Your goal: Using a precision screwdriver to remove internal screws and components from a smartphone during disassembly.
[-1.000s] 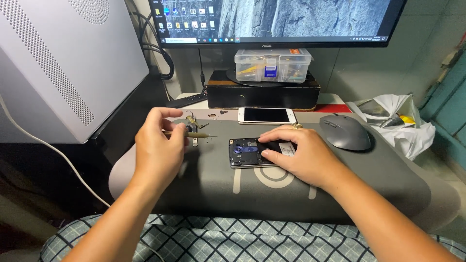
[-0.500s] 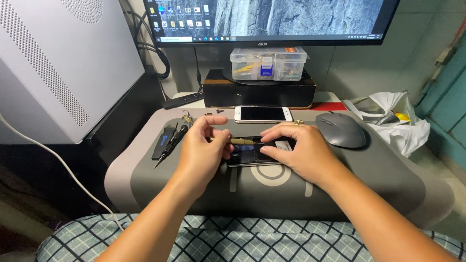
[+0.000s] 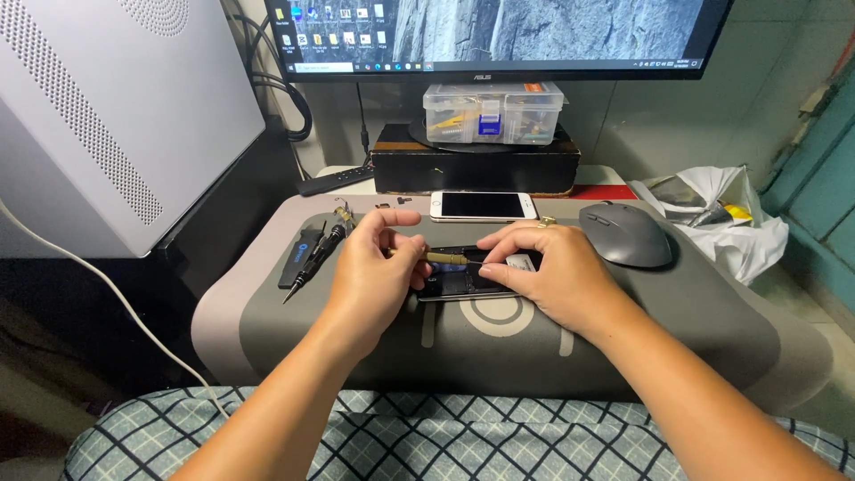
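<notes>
Opened phone (image 3: 463, 278) lies on the grey mat (image 3: 623, 321) under both our hands. Left of our left hand (image 3: 378, 267) rest a black screwdriver (image 3: 313, 260) and pry tool. That hand pinches brass tweezers (image 3: 443, 257) over the phone. Our right hand (image 3: 552, 272) presses its fingertips on the phone, with a mouse (image 3: 625, 233) just beyond

My left hand (image 3: 378, 267) moved from the tools over to the open phone (image 3: 468, 278), and now it holds tweezers (image 3: 443, 258) there.
</notes>
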